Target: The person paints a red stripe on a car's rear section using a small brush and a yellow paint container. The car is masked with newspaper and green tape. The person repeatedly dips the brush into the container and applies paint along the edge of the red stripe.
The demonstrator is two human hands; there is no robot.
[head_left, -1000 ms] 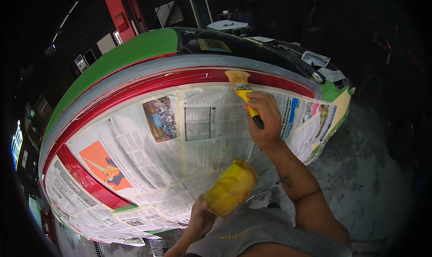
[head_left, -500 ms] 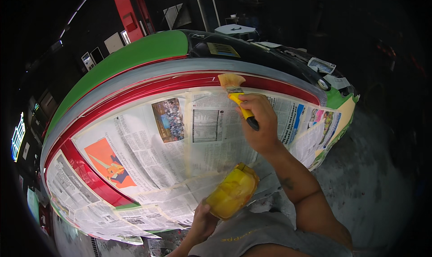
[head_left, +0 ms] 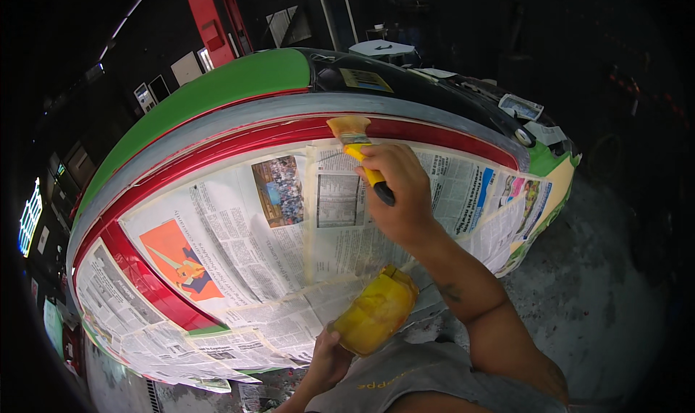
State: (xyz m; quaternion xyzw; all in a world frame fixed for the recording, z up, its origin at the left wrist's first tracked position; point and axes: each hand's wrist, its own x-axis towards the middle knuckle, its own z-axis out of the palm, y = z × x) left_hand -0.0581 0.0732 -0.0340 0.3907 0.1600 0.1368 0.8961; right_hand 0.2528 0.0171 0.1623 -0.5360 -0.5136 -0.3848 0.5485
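a: where does the flat paintbrush (head_left: 355, 142) lie from the fingers that have it?
b: its bristles point ahead and to the left of them. the right hand (head_left: 400, 188) grips the yellow handle, fingers narrowed round it, with the black end showing beside the palm.
a: and the long axis?
b: aslant, from that black end nearer the person up to the bristles at the upper left. it crosses the curved red strip (head_left: 279, 133) of the car body at an angle. the bristles are fanned over the strip; whether the tips press on it, i cannot tell.
a: the other hand?
b: the left hand (head_left: 331, 355) holds a yellow plastic tub (head_left: 378, 313) by its near left edge, thumb on the side, other fingers mostly hidden. the tub is near the waist, well apart from the bristles; the right hand is far nearer the strip.
a: any writing?
b: plenty on the taped-up newspaper (head_left: 239, 268): headlines, small columns, a line above an orange illustration (head_left: 181, 264), bold type beside a blue panel (head_left: 479, 199). yellow lettering sits upside down on the grey shirt (head_left: 416, 373). on the brush i make out no label.
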